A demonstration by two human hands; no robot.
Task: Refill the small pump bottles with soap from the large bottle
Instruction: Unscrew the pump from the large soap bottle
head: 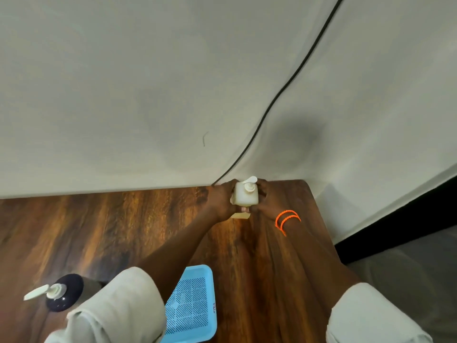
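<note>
From my remote station I note both hands at the far right corner of the wooden table (pixel 123 226), against the wall. The left hand (pixel 220 201) and the right hand (pixel 264 201) each have fingers curled round the sides of a small white pump bottle (pixel 246 196), which sits between them, upright, with its pump head pointing away toward the wall. A pale object shows just under the bottle (I cannot tell what it is). The large dark bottle (pixel 65 295) with its white pump stands near the table's front left, well apart from the hands. A blue perforated tray (pixel 197 293) lies between the forearms, close to the near edge.

Risks, in my judgement: the small bottle is held near the table corner, so a slipped grip could send it off the edge. If the pump is unscrewed here, residue could drip onto the wood, since the tray is not beneath it.
</note>
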